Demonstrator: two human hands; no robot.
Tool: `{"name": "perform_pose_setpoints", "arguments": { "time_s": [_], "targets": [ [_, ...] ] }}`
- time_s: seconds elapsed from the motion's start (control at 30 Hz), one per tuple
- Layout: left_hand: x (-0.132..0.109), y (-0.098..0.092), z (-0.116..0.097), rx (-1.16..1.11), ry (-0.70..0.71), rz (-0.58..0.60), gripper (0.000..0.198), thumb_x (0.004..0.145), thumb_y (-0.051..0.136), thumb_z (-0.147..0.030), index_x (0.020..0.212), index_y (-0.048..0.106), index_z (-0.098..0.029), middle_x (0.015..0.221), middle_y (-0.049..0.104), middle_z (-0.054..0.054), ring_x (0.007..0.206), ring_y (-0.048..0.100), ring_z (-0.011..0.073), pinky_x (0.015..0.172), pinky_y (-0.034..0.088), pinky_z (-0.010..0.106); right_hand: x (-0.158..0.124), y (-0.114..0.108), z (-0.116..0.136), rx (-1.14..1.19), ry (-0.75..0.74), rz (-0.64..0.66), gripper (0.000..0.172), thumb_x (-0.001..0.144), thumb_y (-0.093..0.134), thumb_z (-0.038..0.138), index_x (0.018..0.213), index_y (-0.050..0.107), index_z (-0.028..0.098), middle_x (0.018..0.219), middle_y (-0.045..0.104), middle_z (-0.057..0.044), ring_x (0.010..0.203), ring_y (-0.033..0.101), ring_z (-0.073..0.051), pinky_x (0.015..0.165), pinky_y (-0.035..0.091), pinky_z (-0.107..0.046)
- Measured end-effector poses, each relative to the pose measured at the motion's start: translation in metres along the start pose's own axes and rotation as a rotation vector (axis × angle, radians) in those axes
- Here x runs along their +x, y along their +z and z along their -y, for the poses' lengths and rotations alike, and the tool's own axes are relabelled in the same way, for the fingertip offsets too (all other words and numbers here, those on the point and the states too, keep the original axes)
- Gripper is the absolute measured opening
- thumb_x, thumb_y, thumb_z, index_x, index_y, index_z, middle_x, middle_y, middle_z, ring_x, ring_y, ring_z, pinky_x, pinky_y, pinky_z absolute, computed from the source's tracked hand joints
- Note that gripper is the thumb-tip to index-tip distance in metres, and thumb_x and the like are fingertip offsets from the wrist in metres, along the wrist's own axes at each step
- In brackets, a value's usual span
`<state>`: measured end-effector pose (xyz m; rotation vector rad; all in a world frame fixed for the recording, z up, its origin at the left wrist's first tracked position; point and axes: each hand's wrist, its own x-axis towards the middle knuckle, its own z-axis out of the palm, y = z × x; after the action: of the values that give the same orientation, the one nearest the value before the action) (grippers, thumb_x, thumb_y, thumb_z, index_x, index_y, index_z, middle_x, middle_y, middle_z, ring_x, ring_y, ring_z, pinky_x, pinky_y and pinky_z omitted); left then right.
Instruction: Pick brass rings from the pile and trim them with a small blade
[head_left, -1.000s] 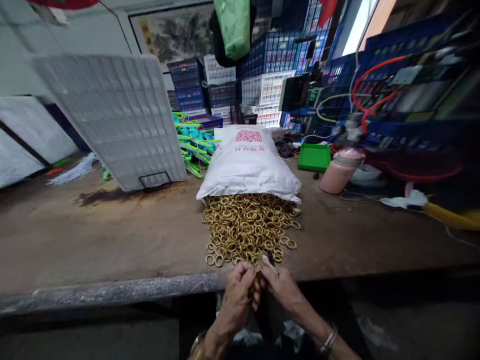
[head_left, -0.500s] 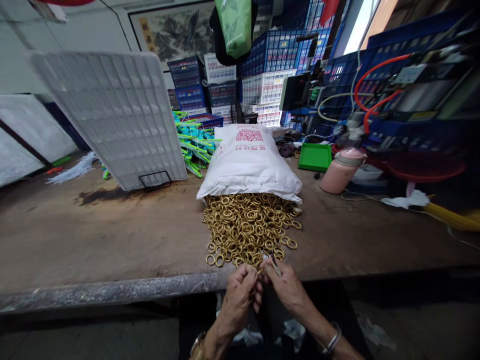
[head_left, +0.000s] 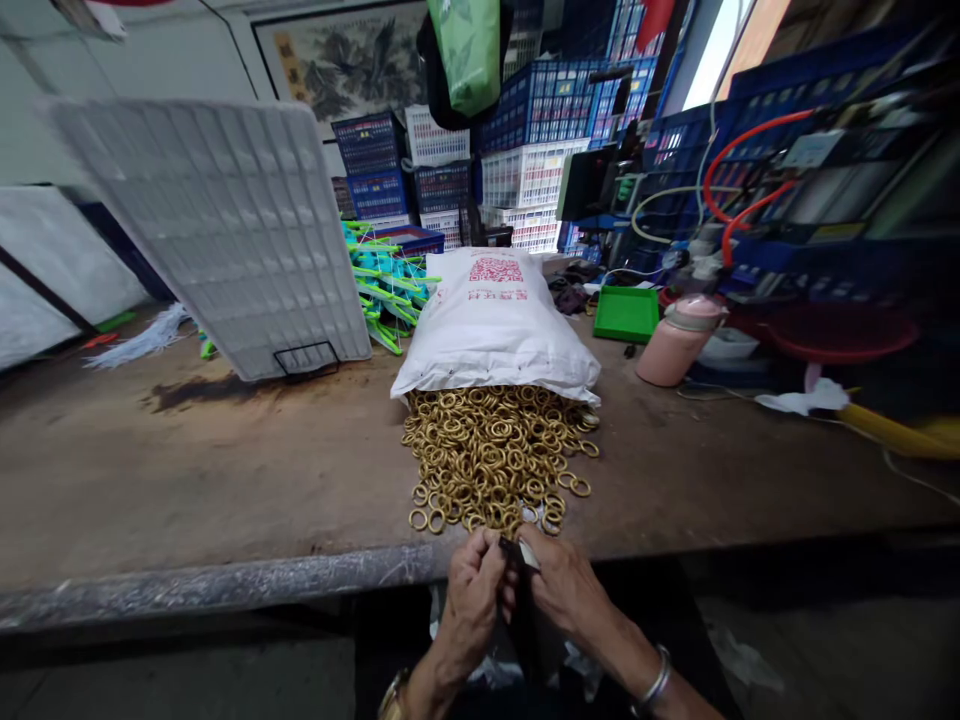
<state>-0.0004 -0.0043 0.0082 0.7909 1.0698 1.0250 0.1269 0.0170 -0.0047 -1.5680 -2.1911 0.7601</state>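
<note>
My left hand [head_left: 472,600] and my right hand [head_left: 564,583] meet at the near edge of the brown workbench [head_left: 187,470], fingers pinched together. Between them sits a small dark thing with a pale end [head_left: 521,551]; I cannot make out what it is. Just beyond my fingertips lies a heap of gold rings [head_left: 491,455], spilled from the open mouth of a white sack [head_left: 493,320] with red print. A watch shows on my left wrist and a bangle on my right.
A white grid tray [head_left: 217,230] leans at the back left, with green and blue plastic parts [head_left: 382,280] beside it. A green tray [head_left: 627,313], a pink bottle [head_left: 679,340], hoses and stacked blue and white crates [head_left: 525,150] fill the back right.
Both hands stay pinched together at the bench edge. The small dark thing between them has shifted slightly left and lower, and the view has drifted a little.
</note>
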Motion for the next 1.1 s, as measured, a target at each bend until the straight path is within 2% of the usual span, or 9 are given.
{"name": "perform_pose_setpoints", "arguments": {
  "time_s": [0.13,0.3,0.4,0.53,0.67,0.83,1.0,1.1],
  "targets": [
    [-0.009,0.004,-0.008,-0.024,-0.06,0.027,0.04,0.069,0.052,-0.056,0.067,0.042,-0.017,0.049,0.045,-0.007,0.035,0.037,0.003,0.034,0.028,0.014,0.007,-0.009,-0.013,-0.185,0.073,-0.066,0.028,0.064,0.038,0.003,0.085,0.05,0.018,0.07,0.061,-0.002,0.062,0.054,-0.013,0.054,0.027,-0.023],
    [-0.011,0.004,-0.015,-0.204,-0.091,0.074,0.036,0.07,0.057,-0.05,0.067,0.042,-0.017,0.051,0.047,-0.005,0.035,0.038,0.0039,0.031,0.026,0.014,0.015,-0.037,-0.043,-0.332,0.249,-0.257,0.025,0.071,0.038,0.005,0.086,0.052,0.018,0.065,0.06,-0.002,0.06,0.053,-0.014,0.053,0.024,-0.024],
    [-0.006,0.001,-0.011,-0.298,-0.09,0.095,0.032,0.073,0.056,-0.045,0.069,0.045,-0.016,0.059,0.05,-0.003,0.041,0.04,0.0043,0.033,0.028,0.014,0.021,-0.051,-0.06,-0.34,0.322,-0.353,0.014,0.078,0.038,0.012,0.083,0.05,0.018,0.068,0.059,-0.003,0.063,0.054,-0.014,0.054,0.025,-0.024],
    [-0.002,-0.002,-0.005,-0.303,-0.082,0.172,0.028,0.078,0.052,-0.04,0.071,0.05,-0.013,0.054,0.048,-0.002,0.041,0.038,0.0037,0.035,0.027,0.015,0.029,-0.055,-0.075,-0.348,0.372,-0.356,0.011,0.082,0.042,0.026,0.086,0.049,0.019,0.078,0.06,-0.004,0.066,0.055,-0.014,0.054,0.025,-0.024],
    [-0.002,-0.002,-0.008,-0.361,-0.127,0.141,0.024,0.071,0.061,-0.035,0.076,0.047,-0.017,0.063,0.054,-0.002,0.042,0.041,0.0043,0.036,0.025,0.015,0.032,-0.052,-0.075,-0.319,0.365,-0.336,0.009,0.081,0.042,0.023,0.084,0.05,0.019,0.084,0.058,-0.004,0.071,0.054,-0.014,0.056,0.025,-0.024],
    [-0.003,0.0,-0.018,-0.4,-0.228,0.078,0.036,0.059,0.071,-0.031,0.086,0.051,-0.019,0.066,0.055,-0.002,0.046,0.044,0.005,0.038,0.024,0.014,0.028,-0.05,-0.074,-0.201,0.359,-0.386,0.01,0.077,0.043,0.015,0.081,0.05,0.019,0.081,0.057,-0.003,0.072,0.052,-0.014,0.058,0.026,-0.024],
    [0.0,0.002,-0.016,-0.394,-0.282,-0.014,0.035,0.048,0.077,-0.031,0.07,0.056,-0.015,0.068,0.058,0.002,0.055,0.051,0.0098,0.04,0.027,0.016,0.026,-0.052,-0.074,-0.095,0.375,-0.454,0.01,0.075,0.042,0.015,0.081,0.049,0.018,0.066,0.053,0.001,0.061,0.049,-0.012,0.055,0.027,-0.022],
    [0.007,0.002,-0.01,-0.337,-0.231,-0.006,0.038,0.047,0.077,-0.039,0.063,0.053,-0.014,0.059,0.054,0.0,0.047,0.046,0.0071,0.037,0.024,0.015,0.027,-0.051,-0.061,-0.005,0.338,-0.483,0.008,0.077,0.039,0.018,0.077,0.047,0.018,0.066,0.052,0.002,0.062,0.048,-0.01,0.057,0.032,-0.019]
  ]
}}
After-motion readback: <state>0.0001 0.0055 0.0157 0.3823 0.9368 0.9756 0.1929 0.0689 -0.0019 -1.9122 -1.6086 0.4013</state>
